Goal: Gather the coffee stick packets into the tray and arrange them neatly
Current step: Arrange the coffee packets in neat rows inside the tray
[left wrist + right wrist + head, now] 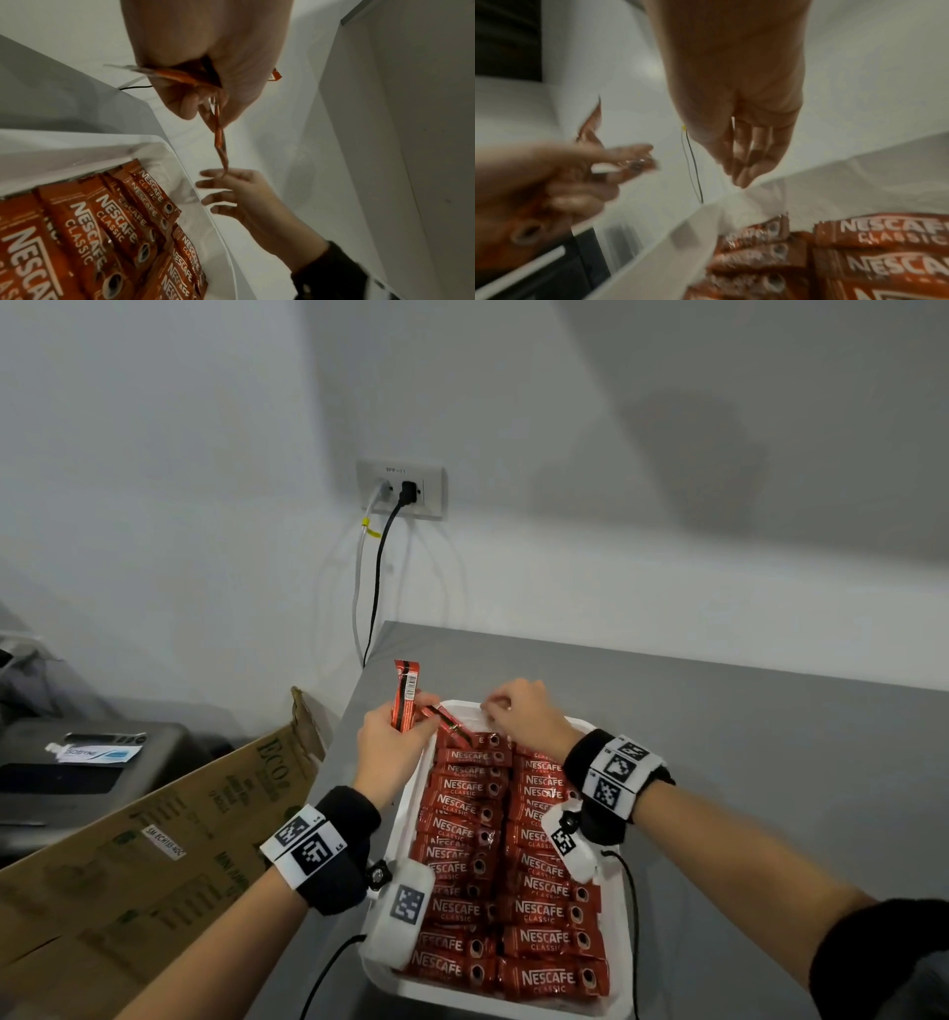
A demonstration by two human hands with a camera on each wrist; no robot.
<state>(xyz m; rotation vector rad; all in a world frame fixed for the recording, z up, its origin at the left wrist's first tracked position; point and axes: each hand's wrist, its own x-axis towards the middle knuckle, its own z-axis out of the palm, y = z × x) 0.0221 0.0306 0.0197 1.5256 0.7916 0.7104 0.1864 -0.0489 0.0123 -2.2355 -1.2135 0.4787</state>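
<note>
A white tray (513,1008) (77,146) (680,233) on the grey counter holds two columns of red Nescafe stick packets (464,829) (90,223) (885,263), lying crosswise. My left hand (395,737) (205,60) (552,182) hovers at the tray's far left corner. It grips a few upright packets (405,693) and pinches one more packet (452,726) (219,138) that slants down toward the top row. My right hand (518,711) (239,192) (744,132) hangs over the tray's far edge with loosely curled fingers and holds nothing.
The grey counter (744,762) extends right of the tray and ends in a left edge just beside it. A brown cardboard box (154,839) leans by that edge, with a black appliance (77,762) behind. Two cables hang from a wall socket (400,490).
</note>
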